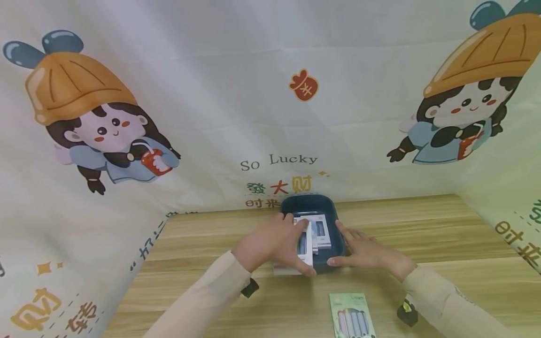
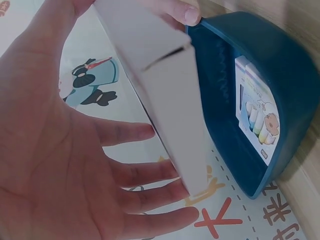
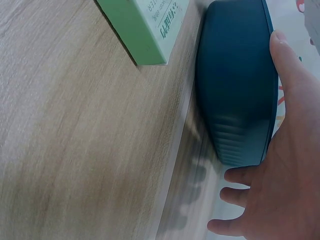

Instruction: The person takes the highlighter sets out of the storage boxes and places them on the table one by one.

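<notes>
A dark blue plastic bin (image 1: 338, 244) stands on the table near the back cloth. Inside lies a white printed carton (image 1: 322, 230) with a window; pen-like shapes are pictured on it in the left wrist view. My left hand (image 1: 274, 241) holds another white carton (image 2: 165, 95) over the bin's left side, thumb on one side and fingers on the other. My right hand (image 1: 367, 251) rests on the bin's right rim, with the thumb on the near edge and the fingers stretched along the outside.
A flat green pack of pens (image 1: 352, 315) lies on the wooden table (image 1: 203, 277) in front of the bin, between my forearms. Printed white cloth (image 1: 359, 122) rises behind and at both sides.
</notes>
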`<state>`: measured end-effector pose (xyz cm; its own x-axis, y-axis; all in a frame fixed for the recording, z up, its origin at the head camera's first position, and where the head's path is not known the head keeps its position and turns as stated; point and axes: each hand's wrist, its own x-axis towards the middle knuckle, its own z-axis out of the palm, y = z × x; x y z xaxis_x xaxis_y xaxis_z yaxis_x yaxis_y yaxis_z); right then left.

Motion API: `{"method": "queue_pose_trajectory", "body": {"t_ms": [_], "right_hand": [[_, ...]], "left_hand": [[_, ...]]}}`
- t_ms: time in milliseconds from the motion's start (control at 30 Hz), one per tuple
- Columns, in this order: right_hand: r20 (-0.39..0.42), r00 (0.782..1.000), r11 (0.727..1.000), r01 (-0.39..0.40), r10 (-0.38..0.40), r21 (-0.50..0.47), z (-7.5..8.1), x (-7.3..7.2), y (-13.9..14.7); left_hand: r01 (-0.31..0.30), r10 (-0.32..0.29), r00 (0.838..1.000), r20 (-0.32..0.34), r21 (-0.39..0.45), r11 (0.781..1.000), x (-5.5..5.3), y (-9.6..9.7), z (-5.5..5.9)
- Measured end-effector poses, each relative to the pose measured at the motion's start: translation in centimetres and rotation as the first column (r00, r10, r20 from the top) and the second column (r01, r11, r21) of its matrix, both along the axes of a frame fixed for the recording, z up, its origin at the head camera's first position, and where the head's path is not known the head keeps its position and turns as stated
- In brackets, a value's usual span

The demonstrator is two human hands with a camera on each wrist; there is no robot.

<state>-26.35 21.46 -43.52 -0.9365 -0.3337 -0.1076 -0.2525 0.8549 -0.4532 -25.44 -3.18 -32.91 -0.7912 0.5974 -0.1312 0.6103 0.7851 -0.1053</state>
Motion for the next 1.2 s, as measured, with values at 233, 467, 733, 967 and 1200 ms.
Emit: {"method": "queue_pose_trajectory", "body": {"t_ms": [233,467,733,967,1200], "right_hand": [[-0.002,1.000,1.000,-0.001,0.001,-0.005,0.0,0.0,0.0],[-0.013,1.000,1.000,-0.001,0.001,-0.002,0.0,0.1,0.0],[-0.003,1.000,1.000,0.007,-0.007,0.005,-0.1,0.0,-0.1],[0.012,1.000,1.000,0.018,-0.018,0.003,-0.2,0.0,-0.1],[0.000,1.000,1.000,0.012,-0.012,0.002,-0.1,0.1,-0.1]], "left_hand": [[0.001,-0.001,1.000,-0.017,-0.005,1.000,0.7,-0.3,-0.3],[-0.001,0.001,0.999,-0.033,-0.016,1.000,1.4,-0.4,-0.8],[-0.001,0.000,0.999,-0.039,-0.021,1.000,2.3,-0.3,-1.0],[0.013,-0.014,0.998,-0.060,-0.024,1.000,2.7,-0.4,-1.3],[0.007,-0.009,0.999,-0.049,-0.032,0.999,3.3,-0.5,-1.7]]}}
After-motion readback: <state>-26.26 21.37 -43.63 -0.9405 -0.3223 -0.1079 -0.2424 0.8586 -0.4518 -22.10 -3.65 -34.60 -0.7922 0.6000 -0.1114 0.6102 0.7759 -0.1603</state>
